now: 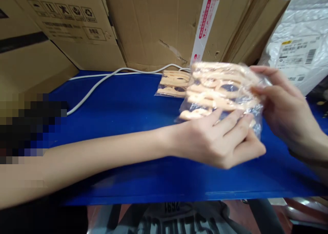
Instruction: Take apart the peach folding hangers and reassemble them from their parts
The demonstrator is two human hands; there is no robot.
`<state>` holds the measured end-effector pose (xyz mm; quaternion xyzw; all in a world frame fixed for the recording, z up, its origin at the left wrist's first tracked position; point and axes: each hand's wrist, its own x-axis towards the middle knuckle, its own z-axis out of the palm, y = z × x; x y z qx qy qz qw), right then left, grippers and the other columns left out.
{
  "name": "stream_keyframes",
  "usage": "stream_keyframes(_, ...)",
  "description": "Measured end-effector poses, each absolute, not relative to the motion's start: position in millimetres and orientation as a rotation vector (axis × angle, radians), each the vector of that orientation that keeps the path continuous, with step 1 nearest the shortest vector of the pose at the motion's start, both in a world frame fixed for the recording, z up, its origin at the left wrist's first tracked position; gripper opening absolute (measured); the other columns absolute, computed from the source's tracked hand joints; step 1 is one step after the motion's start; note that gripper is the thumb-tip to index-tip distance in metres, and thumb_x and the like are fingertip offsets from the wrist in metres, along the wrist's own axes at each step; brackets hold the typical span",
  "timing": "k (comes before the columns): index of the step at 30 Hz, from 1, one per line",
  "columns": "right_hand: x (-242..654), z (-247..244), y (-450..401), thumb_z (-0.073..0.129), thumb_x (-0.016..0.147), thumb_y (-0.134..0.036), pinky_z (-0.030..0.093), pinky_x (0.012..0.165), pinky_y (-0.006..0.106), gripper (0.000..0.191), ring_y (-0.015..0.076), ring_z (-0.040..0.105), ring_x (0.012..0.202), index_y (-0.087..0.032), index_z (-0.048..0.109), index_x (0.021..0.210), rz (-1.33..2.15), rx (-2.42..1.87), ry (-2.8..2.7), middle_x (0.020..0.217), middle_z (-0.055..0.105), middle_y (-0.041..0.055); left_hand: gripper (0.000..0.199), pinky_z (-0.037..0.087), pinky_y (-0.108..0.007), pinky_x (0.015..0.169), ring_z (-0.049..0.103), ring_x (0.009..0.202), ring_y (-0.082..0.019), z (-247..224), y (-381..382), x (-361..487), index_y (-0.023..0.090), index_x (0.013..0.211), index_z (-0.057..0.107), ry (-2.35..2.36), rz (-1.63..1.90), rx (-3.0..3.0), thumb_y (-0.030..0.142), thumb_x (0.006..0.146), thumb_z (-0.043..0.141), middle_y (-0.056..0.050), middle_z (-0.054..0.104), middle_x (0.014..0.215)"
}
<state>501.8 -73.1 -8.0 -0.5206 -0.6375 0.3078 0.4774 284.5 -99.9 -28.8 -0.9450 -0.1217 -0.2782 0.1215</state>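
One clear packet (220, 92) of pale, curved pieces (202, 99) is up in front of us, above the blue bench (123, 104), and we have it at its right edge: our right hand (292, 105) is closed there, thumb on the near face. Our left hand (212, 138) has bent fingers against the packet's lower part; whether they grip or merely steady, we cannot tell. So how far along are we? Lifting looks done, we judge, yet the pieces show inside the film, none loose that we can see. We can't make out any opening through the blur and glare. Behind, a second packet (173, 80) lies on the bench beside the white cable (123, 69), untouched by us.
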Motion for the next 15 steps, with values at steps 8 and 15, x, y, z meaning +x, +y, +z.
stream_keyframes(8, 533.3, -33.2, 15.7, 0.058, 0.081, -0.045, 0.056, 0.072, 0.051, 0.033, 0.0365, 0.064, 0.110, -0.035, 0.062, 0.112, 0.750, -1.262, -1.498, 0.108, 0.070, 0.0075, 0.052, 0.038, -0.047, 0.118, 0.042, 0.144, -0.022, -22.3, -27.2, 327.3, 0.010, 0.137, 0.054, -0.507, -0.507, -2.782, 0.010, 0.106, 0.012, -0.015, 0.051, 0.151)
stream_keyframes(15, 493.4, -60.6, 74.7, 0.061, 0.075, -0.036, 0.057, 0.080, 0.042, 0.025, 0.0264, 0.065, 0.099, -0.026, 0.049, 0.095, 1.066, -1.202, -1.519, 0.098, 0.067, 0.0065, 0.039, 0.055, -0.039, 0.097, 0.066, 0.120, -0.025, -52.8, 13.1, 295.4, 0.008, 0.127, 0.062, -0.812, -0.575, -2.605, 0.008, 0.102, 0.032, -0.017, 0.068, 0.130)
